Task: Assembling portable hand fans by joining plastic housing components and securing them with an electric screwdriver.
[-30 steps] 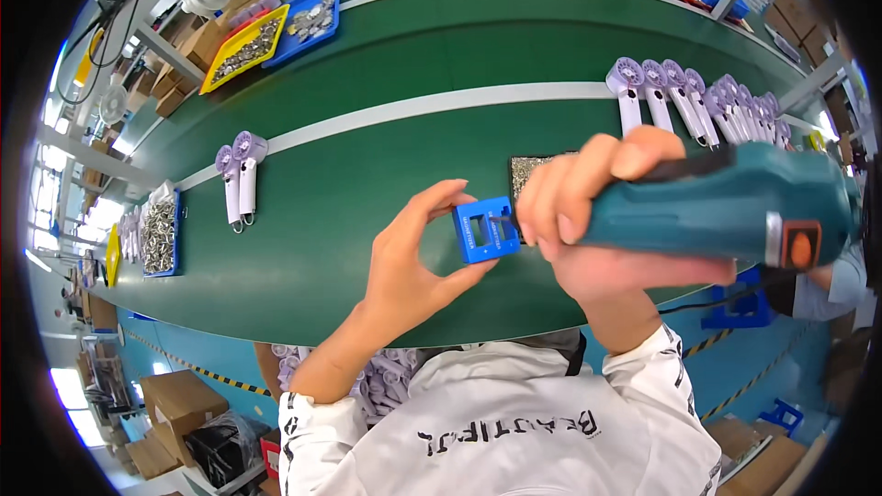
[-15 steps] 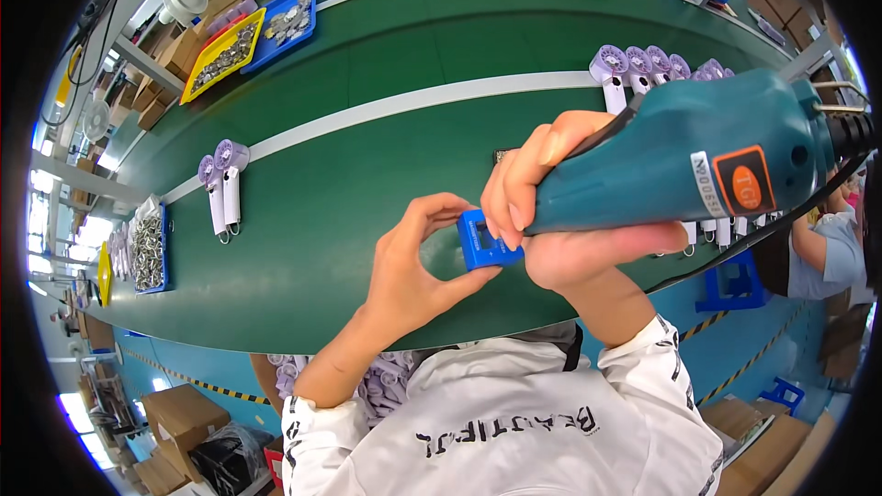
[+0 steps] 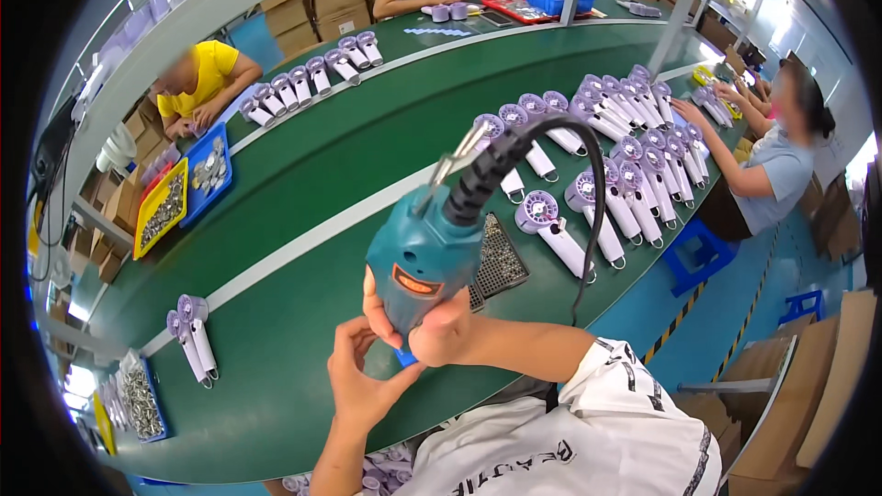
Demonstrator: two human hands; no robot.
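Observation:
My right hand (image 3: 439,329) is wrapped round a teal electric screwdriver (image 3: 424,241), its cable end tipped up and its nose pointing down. Below that nose, a small blue magnetizer block (image 3: 405,358) sits between the thumb and fingers of my left hand (image 3: 360,384). Most of the block is hidden behind the right hand, and so is the screwdriver's bit. To the right lies a handheld fan (image 3: 556,234) with a white handle and an open purple head. A black perforated tray (image 3: 501,257) with small screws is just right of the screwdriver.
Rows of handheld fans (image 3: 634,174) cover the right of the green table (image 3: 285,358). Two more fans (image 3: 191,338) lie at left, near a blue bin of metal parts (image 3: 145,400). A black cable (image 3: 599,211) loops down at right. Other people work around the table.
My view has swung to the right and up, showing more fans and co-workers. The screwdriver has turned from lying nearly level to standing steeply over the block.

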